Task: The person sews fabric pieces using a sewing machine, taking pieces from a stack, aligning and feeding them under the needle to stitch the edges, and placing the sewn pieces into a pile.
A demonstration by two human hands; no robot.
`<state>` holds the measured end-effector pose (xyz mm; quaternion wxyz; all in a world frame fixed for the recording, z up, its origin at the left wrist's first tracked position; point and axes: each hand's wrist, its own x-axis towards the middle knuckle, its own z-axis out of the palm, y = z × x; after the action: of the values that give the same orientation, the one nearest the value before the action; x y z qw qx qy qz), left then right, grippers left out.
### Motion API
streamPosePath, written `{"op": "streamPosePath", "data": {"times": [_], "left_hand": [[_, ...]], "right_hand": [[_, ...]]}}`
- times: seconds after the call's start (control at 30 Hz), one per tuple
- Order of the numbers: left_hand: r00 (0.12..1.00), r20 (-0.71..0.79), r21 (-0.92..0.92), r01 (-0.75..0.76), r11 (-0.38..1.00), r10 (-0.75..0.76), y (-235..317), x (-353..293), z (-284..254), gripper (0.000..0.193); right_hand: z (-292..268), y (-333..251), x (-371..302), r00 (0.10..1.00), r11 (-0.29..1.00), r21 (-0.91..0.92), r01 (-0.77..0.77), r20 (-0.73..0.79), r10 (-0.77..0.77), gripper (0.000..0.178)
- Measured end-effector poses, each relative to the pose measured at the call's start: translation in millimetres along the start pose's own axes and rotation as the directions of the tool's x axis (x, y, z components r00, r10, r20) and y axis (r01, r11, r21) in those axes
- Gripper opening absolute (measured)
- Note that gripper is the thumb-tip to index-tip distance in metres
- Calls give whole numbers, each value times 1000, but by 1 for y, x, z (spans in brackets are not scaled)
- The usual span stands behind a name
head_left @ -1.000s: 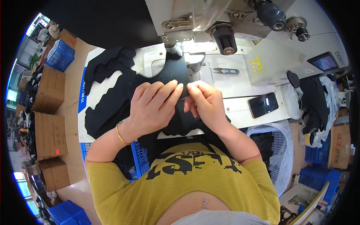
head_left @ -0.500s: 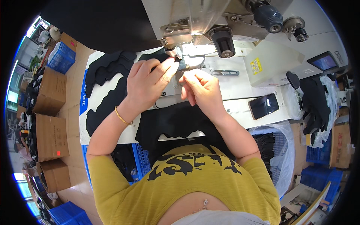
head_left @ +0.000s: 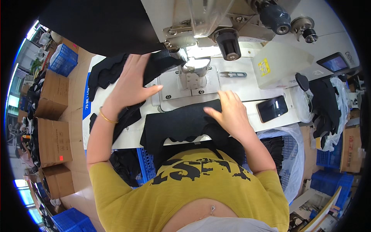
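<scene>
On the black fabric at the left of the sewing machine's needle area, my left hand [head_left: 133, 83] lies with its thumb spread away from the fingers. A strip of that black fabric [head_left: 164, 63] runs up to the metal presser area [head_left: 181, 56]. My right hand [head_left: 232, 114] has its fingers apart and its thumb over the right end of another black fabric piece [head_left: 177, 120] with a wavy near edge. That piece rests along the table's front edge. Between the hands shows the machine's bare metal plate [head_left: 189, 83].
Thread snips [head_left: 234, 74] lie on the machine bed, and a dark phone [head_left: 272, 109] rests at the right. More black pieces [head_left: 106, 71] are stacked at the left. Blue crates [head_left: 63, 60] and cardboard boxes [head_left: 53, 94] stand along the left side.
Both hands have drawn apart from the needle area. My left hand moved left and opened over the fabric; my right came down and right, its curled fingers now spread.
</scene>
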<state>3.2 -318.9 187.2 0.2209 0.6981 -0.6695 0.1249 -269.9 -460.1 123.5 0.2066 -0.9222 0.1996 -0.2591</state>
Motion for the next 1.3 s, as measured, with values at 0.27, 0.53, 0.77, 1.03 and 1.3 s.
{"op": "streamPosePath", "data": {"times": [0.27, 0.53, 0.77, 1.03, 1.3], "left_hand": [[923, 236, -326, 371, 869, -305, 5, 0, -23, 93], [951, 168, 561, 123, 819, -258, 17, -55, -55, 75], [992, 83, -336, 119, 934, -96, 85, 9, -21, 26], [849, 361, -725, 516, 457, -385, 45, 43, -6, 11], [837, 350, -786, 507, 354, -421, 36, 52, 4, 15]], "right_hand": [[17, 5, -22, 994, 986, -139, -93, 40, 99, 38], [-25, 6, 9, 935, 933, 96, 347, -113, -336, 23], [0, -50, 30, 953, 847, 523, 93, -294, 76, 15], [-16, -53, 44, 874, 323, 817, -478, 405, 269, 20], [0, -48, 53, 880, 207, 880, -428, 354, 316, 21]]}}
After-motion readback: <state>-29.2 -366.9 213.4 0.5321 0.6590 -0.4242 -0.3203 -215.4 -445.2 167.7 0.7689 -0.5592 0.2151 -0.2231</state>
